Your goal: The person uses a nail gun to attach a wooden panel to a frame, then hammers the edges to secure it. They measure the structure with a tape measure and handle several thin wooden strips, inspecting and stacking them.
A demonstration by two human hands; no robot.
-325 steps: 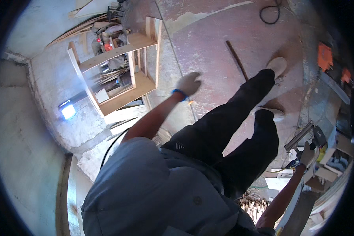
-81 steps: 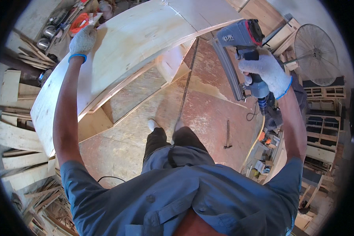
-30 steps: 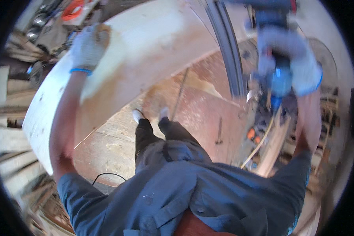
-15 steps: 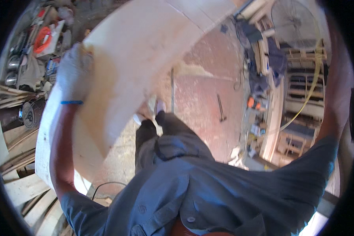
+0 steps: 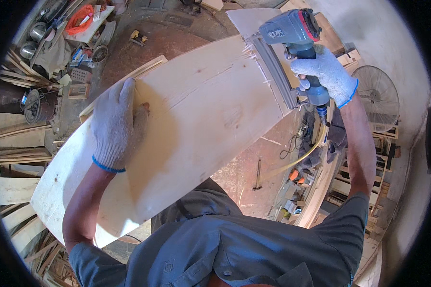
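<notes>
A large pale plywood panel [image 5: 201, 100] with a curved outer edge slants across the space before my body. On its left part rests my left hand [image 5: 112, 126], in a white knit glove with a blue cuff, fingers stretched out against the surface. My right hand [image 5: 328, 74], gloved alike, grips the handle of a blue-grey pneumatic nail gun [image 5: 287, 31]. The gun's long grey magazine [image 5: 275, 71] lies over the right end of the panel, near a splintered seam. A yellow air hose [image 5: 309, 153] runs down from the handle.
Below the panel, a hammer [image 5: 258, 174] lies on the reddish floor. Wood strips [image 5: 17, 191] are piled at left. An orange coil [image 5: 80, 19] sits at upper left. At right stand a wire-caged fan [image 5: 376, 95] and timber racks.
The right hand has come into view with the nail gun, over the panel's right end. The panel has swung lower and nearer, hiding the feet. The left hand has shifted right and down.
</notes>
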